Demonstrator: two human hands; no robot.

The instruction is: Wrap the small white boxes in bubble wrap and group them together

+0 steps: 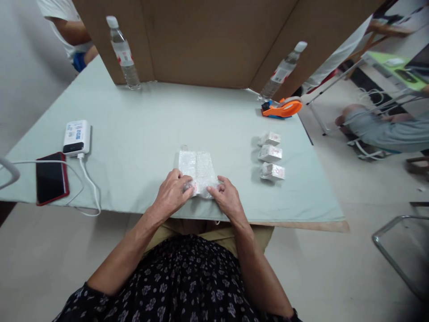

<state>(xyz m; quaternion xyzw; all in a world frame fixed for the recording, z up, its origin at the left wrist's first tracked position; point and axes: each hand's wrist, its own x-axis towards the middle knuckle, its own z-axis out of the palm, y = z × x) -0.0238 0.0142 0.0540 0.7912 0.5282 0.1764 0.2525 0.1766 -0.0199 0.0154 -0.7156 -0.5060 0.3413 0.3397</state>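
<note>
A sheet of bubble wrap (201, 162) lies flat near the table's front edge, its near end bunched around a small white box with red print (195, 187). My left hand (170, 191) has thumb and fingers closed on the left side of the wrapped box. At the right side, my right hand (229, 197) pinches the near part of the bubble wrap between thumb and fingers. Most of the box is hidden by the wrap and my fingers. To the right stand three small wrapped boxes (271, 153) in a column.
An orange tape dispenser (286, 108) sits at the back right. Two water bottles (125, 58) stand before a cardboard screen (214, 40). At left lie a white power bank (77, 136), a cable (89, 179) and a phone (52, 179). Other people are partly visible beyond.
</note>
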